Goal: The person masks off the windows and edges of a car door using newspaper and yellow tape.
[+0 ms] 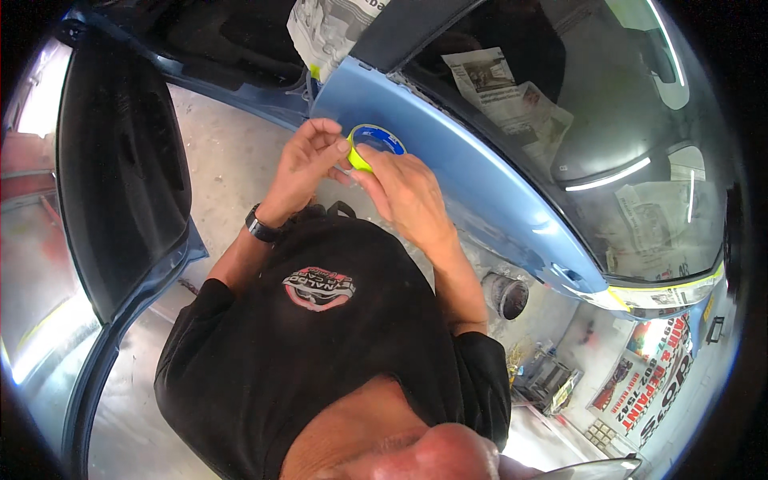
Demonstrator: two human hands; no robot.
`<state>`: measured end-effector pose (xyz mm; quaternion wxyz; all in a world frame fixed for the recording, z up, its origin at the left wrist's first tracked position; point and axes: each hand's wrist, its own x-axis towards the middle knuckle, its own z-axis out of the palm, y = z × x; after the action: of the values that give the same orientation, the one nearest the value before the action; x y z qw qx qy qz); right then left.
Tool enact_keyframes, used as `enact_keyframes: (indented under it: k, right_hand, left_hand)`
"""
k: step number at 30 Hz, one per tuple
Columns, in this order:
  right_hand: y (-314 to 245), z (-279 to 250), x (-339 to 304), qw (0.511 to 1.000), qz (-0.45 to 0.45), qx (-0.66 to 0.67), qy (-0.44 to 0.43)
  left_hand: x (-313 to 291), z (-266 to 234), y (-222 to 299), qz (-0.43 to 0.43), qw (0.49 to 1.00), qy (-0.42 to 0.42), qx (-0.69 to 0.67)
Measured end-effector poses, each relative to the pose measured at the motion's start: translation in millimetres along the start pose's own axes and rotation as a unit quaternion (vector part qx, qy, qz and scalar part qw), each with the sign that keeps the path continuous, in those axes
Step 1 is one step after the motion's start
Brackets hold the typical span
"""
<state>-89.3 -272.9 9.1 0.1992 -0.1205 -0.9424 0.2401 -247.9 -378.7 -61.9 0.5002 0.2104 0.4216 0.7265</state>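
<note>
A roll of bright yellow-green masking tape [359, 161] with a blue inner core is in front of my chest, beside the car's light blue door panel. My right hand [406, 190] is closed around the near side of the roll. At the roll's left edge, my left hand [306, 160] has its fingers curled and its thumb tip against the tape. Whether a loose tape end is pinched there is too small to tell. A dark watch [262, 226] is on my left wrist.
The light blue car door panel [456, 152] runs along the right, below a dark window [592, 152]. Newspaper [326, 32] covers a part at the top. An open door with dark glass [124, 160] stands at left. A bucket [506, 296] sits on the floor, lower right.
</note>
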Motion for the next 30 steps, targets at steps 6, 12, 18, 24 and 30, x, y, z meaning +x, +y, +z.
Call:
enact_keyframes:
  k: [6, 12, 18, 24, 30]
  right_hand:
    - [1, 4, 8, 0.999, -0.021, -0.03, 0.003]
    - [-7, 3, 14, 0.999, 0.003, -0.033, -0.02]
    - [1, -6, 17, 0.991, -0.021, -0.104, -0.087]
    - [12, -36, 14, 0.965, -0.034, -0.24, -0.1]
    - [24, -49, 31, 0.904, 0.023, -0.403, -0.142]
  left_hand:
    - [12, -24, -5, 0.002, 0.997, -0.013, 0.071]
    - [26, -31, -10, 0.001, 0.995, -0.024, 0.1]
    - [51, -27, -8, 0.025, 0.989, 0.033, 0.143]
    - [85, -43, -2, 0.102, 0.979, 0.129, 0.117]
    - [107, -26, 7, 0.141, 0.966, 0.166, 0.14]
